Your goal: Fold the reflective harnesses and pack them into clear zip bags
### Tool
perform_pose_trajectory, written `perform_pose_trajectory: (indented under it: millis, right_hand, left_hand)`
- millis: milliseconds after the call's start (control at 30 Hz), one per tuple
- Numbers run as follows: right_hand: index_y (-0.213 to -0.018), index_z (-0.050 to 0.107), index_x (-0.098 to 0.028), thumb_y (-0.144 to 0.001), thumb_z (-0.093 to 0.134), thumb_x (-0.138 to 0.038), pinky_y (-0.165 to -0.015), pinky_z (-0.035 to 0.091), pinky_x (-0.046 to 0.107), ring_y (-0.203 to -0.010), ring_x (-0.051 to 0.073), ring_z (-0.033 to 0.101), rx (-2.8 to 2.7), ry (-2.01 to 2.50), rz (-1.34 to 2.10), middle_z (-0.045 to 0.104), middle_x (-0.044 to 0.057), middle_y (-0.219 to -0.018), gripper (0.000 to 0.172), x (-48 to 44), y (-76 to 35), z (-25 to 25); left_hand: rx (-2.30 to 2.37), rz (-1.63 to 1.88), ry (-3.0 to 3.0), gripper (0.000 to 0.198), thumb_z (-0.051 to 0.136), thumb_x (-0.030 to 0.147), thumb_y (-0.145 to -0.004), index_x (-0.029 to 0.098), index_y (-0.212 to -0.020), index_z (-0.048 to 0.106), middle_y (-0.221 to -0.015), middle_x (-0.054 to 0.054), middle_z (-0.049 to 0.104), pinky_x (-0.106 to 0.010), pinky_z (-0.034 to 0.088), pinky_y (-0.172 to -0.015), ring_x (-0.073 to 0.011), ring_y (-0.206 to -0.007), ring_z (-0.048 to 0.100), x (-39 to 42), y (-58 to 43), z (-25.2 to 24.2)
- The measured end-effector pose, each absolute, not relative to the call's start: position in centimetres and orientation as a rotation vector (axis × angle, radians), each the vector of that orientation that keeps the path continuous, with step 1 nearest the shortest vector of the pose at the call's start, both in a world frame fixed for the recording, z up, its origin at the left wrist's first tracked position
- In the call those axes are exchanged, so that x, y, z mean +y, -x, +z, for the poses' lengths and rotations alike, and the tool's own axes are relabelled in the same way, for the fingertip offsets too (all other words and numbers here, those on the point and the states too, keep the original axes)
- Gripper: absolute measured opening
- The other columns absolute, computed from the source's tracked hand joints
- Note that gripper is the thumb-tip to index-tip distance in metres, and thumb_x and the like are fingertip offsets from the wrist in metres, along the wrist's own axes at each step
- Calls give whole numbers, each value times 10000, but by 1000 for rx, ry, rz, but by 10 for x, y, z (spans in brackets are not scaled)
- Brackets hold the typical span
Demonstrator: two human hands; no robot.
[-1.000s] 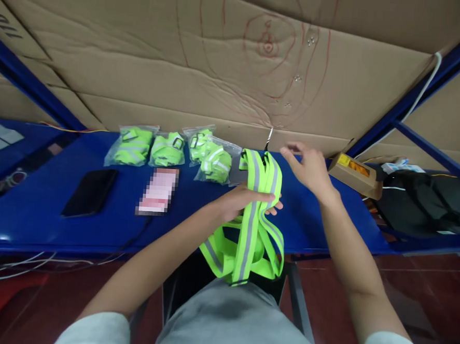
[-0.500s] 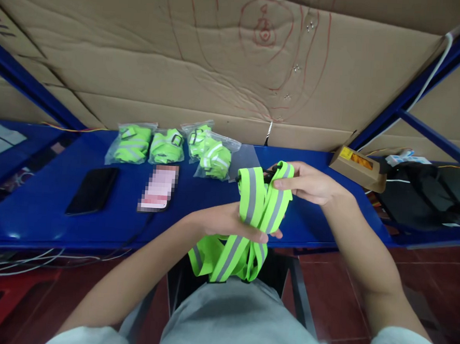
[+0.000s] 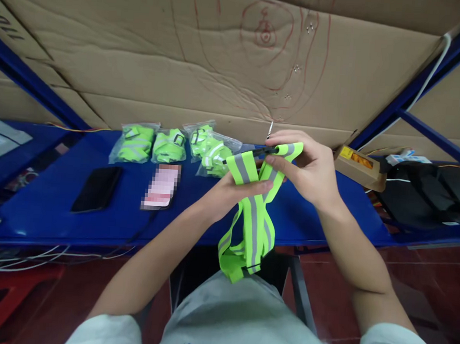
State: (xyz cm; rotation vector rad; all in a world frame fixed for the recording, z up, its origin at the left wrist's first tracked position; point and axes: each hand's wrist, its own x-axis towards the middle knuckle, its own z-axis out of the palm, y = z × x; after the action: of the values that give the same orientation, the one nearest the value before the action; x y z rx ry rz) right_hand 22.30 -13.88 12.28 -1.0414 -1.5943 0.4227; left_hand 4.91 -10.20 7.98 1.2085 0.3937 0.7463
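Observation:
A neon-green reflective strap harness with grey stripes hangs from both hands above the table's front edge, its lower loops close to my shirt. My left hand is closed around the bunched straps, thumb lying across them. With thumb and fingers, my right hand pinches the strap beside a black buckle at the top. Behind my hands, clear bags of folded green straps lie along the back of the table.
The blue table also bears a black phone and a phone with a lit, blurred screen. A brown box sits at the right, beside a black bag. Cardboard walls the back; white cables hang at the left.
Both hands have lifted the strap harness up and toward the table's back. My right hand has turned over the buckle end, and the hanging loops have swung to the right.

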Motion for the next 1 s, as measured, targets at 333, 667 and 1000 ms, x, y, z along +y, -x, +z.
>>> perform_pose_trajectory:
  millis: [333, 667, 1000]
  right_hand:
    - [-1281, 675, -225, -844, 680, -701, -977, 561, 408, -1125, 247, 677, -1436, 1150, 1256, 716, 99, -1251, 647, -126, -246, 86]
    - [-895, 773, -212, -781, 753, -666, -806, 541, 300, -892, 191, 698, -1187, 1190, 1408, 778, 44, -914, 468, -120, -242, 81]
    - [-942, 765, -228, -821, 798, -410, -664, 552, 314, -719, 171, 666, -1282, 1129, 761, 746, 5, -850, 221, -129, -228, 79]
  left_hand:
    - [616, 769, -1199, 540, 906, 291, -677, 190, -1182, 743, -1258, -93, 740, -476, 482, -1078, -341, -1232, 646, -88, -48, 49]
    - [778, 746, -1297, 458, 864, 296, -697, 219, -1137, 763, -1225, -72, 752, -499, 461, -1083, -346, -1232, 638, -87, -53, 35]
    - [427, 517, -629, 283, 799, 273, -753, 112, -982, 756, -955, -110, 780, -364, 582, -832, -239, -829, 743, -110, -64, 27]
